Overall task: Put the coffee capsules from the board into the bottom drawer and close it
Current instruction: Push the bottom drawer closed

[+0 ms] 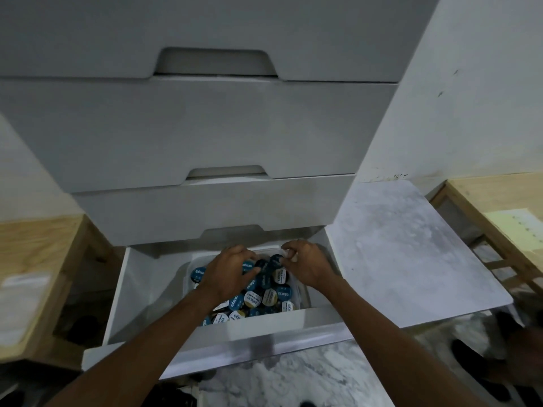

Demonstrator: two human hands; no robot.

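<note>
- The bottom drawer [123, 304] I am reaching into looks like smooth, matt white laminate, as do the grey drawer fronts [205, 127] above it.
- The tub [302, 292] under my hands looks like clear, slightly cloudy plastic.
- The coffee capsules [264, 295] have glossy printed foil-like lids in blue, white and gold.
- The board [411, 254] to my right has a smooth, pale marble-look face with a dull sheen.
- The frames [35, 259] on either side are raw, pale wood with visible grain.
- The wall [470, 98] is matt white, with a few scuffs.
</note>
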